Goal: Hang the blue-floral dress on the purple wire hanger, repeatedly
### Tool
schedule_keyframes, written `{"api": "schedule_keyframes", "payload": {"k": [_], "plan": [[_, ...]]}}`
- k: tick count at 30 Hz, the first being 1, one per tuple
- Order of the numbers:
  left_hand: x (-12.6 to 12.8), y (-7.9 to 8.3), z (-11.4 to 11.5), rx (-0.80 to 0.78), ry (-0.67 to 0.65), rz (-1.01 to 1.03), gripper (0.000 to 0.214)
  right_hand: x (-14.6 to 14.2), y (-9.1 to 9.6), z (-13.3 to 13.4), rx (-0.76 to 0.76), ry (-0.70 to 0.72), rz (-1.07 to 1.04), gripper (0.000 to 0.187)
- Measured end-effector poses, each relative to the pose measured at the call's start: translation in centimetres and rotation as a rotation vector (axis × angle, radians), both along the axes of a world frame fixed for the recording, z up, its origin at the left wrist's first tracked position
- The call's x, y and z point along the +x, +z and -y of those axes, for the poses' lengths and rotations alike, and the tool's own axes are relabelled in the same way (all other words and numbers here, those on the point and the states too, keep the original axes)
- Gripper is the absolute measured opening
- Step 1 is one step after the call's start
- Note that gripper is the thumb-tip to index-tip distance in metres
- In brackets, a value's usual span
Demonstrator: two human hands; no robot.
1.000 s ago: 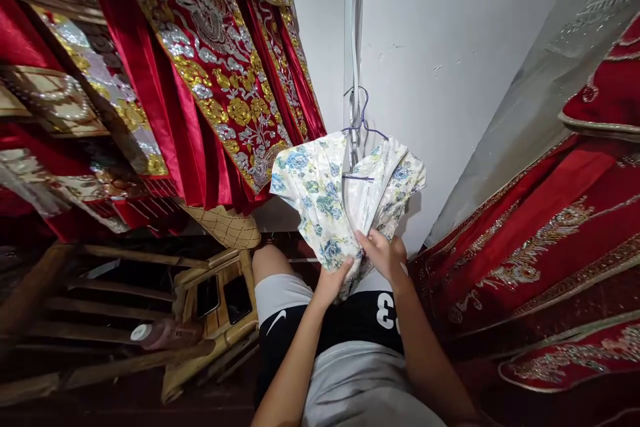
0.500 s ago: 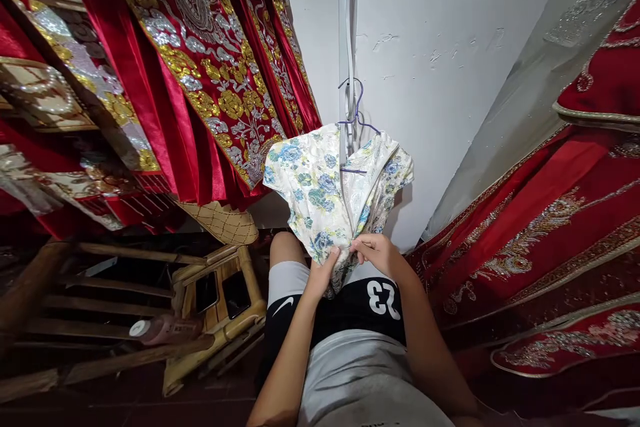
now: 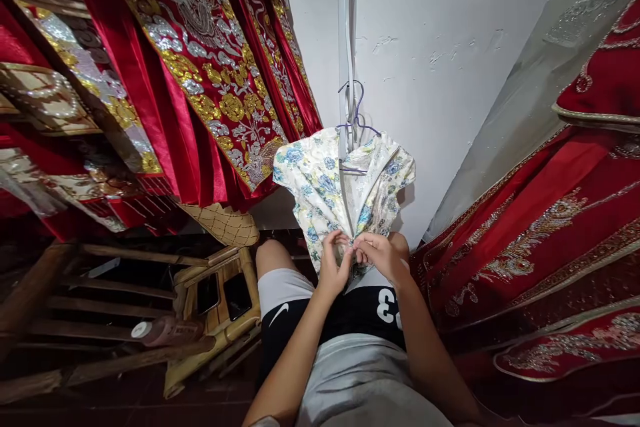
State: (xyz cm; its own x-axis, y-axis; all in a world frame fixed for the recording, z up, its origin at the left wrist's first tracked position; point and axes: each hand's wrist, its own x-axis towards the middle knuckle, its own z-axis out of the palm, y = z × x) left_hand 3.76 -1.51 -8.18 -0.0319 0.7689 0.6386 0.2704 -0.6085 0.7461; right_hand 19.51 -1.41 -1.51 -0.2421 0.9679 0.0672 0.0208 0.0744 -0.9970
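A white dress with blue flowers (image 3: 320,183) hangs on a purple wire hanger (image 3: 356,113) from a strip on the white wall. Its front opening runs down the middle. My left hand (image 3: 333,267) and my right hand (image 3: 380,255) meet at the lower end of that opening, fingers pinched together on the fabric edges. What sits between the fingertips is too small to make out. Below the hands are my black and grey shorts with white numerals.
Red garments with gold and silver embroidery (image 3: 210,73) hang at the left, and more lie at the right (image 3: 540,240). A bamboo stool (image 3: 220,300) with two dark phones on it stands lower left, beside a pink bottle (image 3: 160,331). The white wall (image 3: 440,47) is behind.
Both hands have moved up the dress and drawn close together at the centre opening, pinching it. The dress hangs narrower than before.
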Motion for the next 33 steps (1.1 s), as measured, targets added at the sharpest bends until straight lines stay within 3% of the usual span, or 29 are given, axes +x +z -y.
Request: {"api": "schedule_keyframes", "payload": {"k": [3,6,13,17,21,25,29,33], "plan": [[0.6,0.4,-0.5,-0.126,-0.214,-0.022,0.033,0.7,0.2,-0.6,-0.107,0.037,-0.003,0.019],[0.5,0.8,-0.8,-0.134,-0.283,-0.094,0.035,1.6,0.3,-1.1,-0.157,0.104,0.033,0.02],[0.2,1.4,-1.5,-0.168,-0.238,-0.106,0.028,1.0,0.2,-1.9,-0.277,0.156,0.022,0.024],[0.4,1.5,-1.5,-0.179,-0.262,-0.12,0.024,1.0,0.3,-2.0,-0.245,0.151,0.033,0.026],[1.1,1.7,-1.4,-0.217,-0.2,-0.17,0.027,1.4,1.1,-2.2,-0.21,0.225,0.106,0.025],[1.6,1.8,-1.3,-0.21,-0.173,-0.224,0.025,2.3,3.6,-4.4,-0.143,0.183,0.002,0.023],[1.6,0.9,-1.3,-0.224,-0.23,-0.207,0.025,3.2,8.1,-9.3,-0.041,0.008,-0.199,0.022],[1.5,-0.2,-1.1,-0.277,-0.231,-0.153,0.027,1.9,12.4,-13.3,-0.002,-0.101,-0.333,0.016]]}}
